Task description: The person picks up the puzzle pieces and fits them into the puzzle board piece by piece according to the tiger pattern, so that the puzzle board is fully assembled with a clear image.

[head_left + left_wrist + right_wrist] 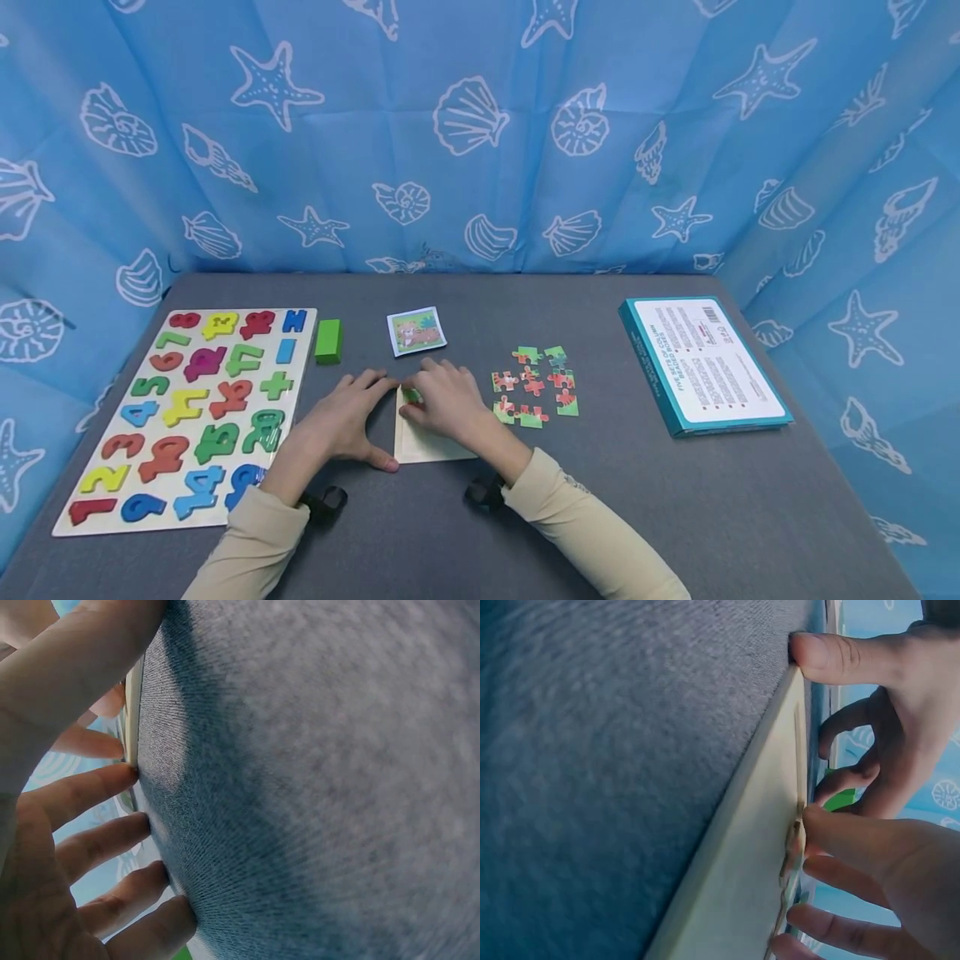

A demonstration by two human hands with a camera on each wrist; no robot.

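A shallow pale wooden puzzle tray (431, 451) lies on the table between both hands. My left hand (337, 427) spreads along its left side, thumb near the front corner and index finger near the back corner. Over the back half of the tray, my right hand (448, 402) touches jigsaw pieces (412, 393) that lie inside; it covers most of them. The right wrist view shows the right thumb and fingertips on the pieces along the tray's inner edge. Several loose jigsaw pieces (533, 387) lie spread to the right of the tray.
A picture card (417, 332) with a bear lies behind the tray. On the left are a number board (168, 408) with colored numerals and a green block (328, 342). A teal box (708, 362) lies at the right. Blue curtain (480, 150) hangs behind the table.
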